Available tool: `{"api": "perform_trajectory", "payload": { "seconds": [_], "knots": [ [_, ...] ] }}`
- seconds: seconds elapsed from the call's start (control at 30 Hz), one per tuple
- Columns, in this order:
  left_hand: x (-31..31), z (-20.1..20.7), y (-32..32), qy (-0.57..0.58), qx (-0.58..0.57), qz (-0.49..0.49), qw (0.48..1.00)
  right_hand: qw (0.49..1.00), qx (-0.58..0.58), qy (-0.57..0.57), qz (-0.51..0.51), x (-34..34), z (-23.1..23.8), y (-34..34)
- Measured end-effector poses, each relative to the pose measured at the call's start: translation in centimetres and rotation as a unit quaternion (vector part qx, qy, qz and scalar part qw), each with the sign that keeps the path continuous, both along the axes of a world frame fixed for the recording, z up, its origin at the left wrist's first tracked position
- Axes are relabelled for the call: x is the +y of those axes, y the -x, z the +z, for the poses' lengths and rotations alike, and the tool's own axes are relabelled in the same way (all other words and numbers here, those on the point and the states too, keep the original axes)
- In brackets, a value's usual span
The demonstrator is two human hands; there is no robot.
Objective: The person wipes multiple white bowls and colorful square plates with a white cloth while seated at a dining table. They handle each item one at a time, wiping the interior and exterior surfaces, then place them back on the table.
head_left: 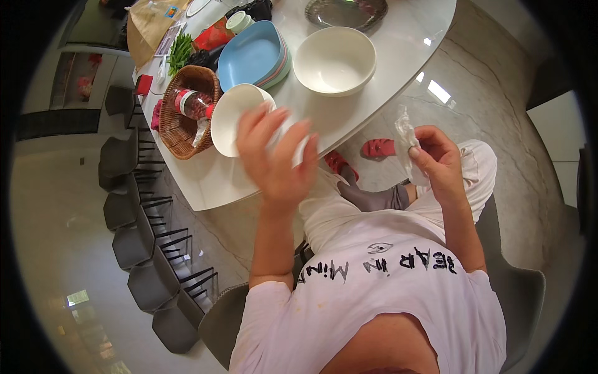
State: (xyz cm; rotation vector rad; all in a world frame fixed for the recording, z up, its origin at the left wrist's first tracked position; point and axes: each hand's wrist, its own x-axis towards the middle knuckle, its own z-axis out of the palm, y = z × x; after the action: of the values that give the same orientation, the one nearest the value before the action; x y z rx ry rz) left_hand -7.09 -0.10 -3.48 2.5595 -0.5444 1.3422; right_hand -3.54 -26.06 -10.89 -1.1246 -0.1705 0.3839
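My left hand (277,156) is raised over the table's near edge, its fingers spread and slightly blurred, with nothing visible in them. Just beyond those fingers stands a small stack of white bowls (230,121), partly hidden by the hand. My right hand (439,162) pinches a crumpled white tissue (407,140) between thumb and fingers, off the table and above my lap. Farther back on the table sits a large white bowl (334,59). To its left is a stack of square plates (252,53) with a light blue one on top.
A wicker basket (171,128) left of the bowls holds a red-capped bottle (193,104). Behind it lie green vegetables (180,51) and a red packet (213,34). A glass dish (346,12) sits at the far edge of the white table (398,50). Grey chairs (131,240) line the left.
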Motion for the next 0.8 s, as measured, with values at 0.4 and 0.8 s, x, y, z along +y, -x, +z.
{"api": "perform_trajectory", "payload": {
  "seconds": [0.4,0.8],
  "knots": [
    [-2.8,2.1,-5.2,-0.109,0.248,0.018,0.962,0.998,-0.037,0.054,0.010,-1.3,-0.6,0.4],
    [-2.6,3.2,-4.1,-0.032,0.088,-0.033,0.995,0.994,-0.065,0.049,-0.073,-1.0,-0.4,0.3]
  ]
}}
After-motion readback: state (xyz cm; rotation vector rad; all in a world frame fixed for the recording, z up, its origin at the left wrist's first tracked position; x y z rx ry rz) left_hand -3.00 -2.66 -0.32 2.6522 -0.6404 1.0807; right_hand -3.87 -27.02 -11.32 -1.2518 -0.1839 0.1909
